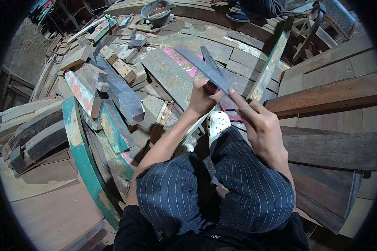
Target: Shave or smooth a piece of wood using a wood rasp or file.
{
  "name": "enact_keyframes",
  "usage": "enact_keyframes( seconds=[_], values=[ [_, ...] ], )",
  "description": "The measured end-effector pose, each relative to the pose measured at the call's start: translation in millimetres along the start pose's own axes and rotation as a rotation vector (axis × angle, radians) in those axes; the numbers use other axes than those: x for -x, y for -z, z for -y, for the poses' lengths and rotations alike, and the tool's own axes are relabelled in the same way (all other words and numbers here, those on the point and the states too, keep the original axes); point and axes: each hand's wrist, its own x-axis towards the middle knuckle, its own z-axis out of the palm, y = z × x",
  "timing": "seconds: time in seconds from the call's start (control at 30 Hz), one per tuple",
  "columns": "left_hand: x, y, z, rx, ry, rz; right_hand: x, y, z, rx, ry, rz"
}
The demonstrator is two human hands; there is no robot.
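My left hand (201, 100) is closed round a short red cylindrical piece (211, 87), perhaps a handle. Over it lies a long grey, flat metal blade (197, 62), slanting up and away to the left. My right hand (259, 125) has its index fingertip at the blade's near end, with the other fingers curled and the thumb hidden. A darker narrow bar (208, 56) shows behind the blade. Below both hands, a red-handled tool (231, 112) lies partly hidden beside my white clog (218, 123).
Loose planks and blocks (121, 113) cover the left and middle ground, with a hammer-like tool (134, 42) among them. A bucket (155, 12) stands at the back near another person's foot (238, 16). Heavy boards (322, 148) lie on the right, beside an upright painted timber (266, 71).
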Motion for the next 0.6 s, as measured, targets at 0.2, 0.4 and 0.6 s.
enact_keyframes(
  seconds=[0.2, 0.4, 0.6],
  values=[
    [1, 0, 9, -0.023, -0.085, 0.018, 2, -8, -6, -0.004, -0.060, 0.023],
    [2, 2, 2, 0.073, 0.070, 0.038, -3, -4, -3, -0.017, -0.119, 0.065],
    [-1, 4, -2, 0.070, 0.050, 0.016, 0, -7, -5, -0.013, -0.062, 0.040]
  ],
)
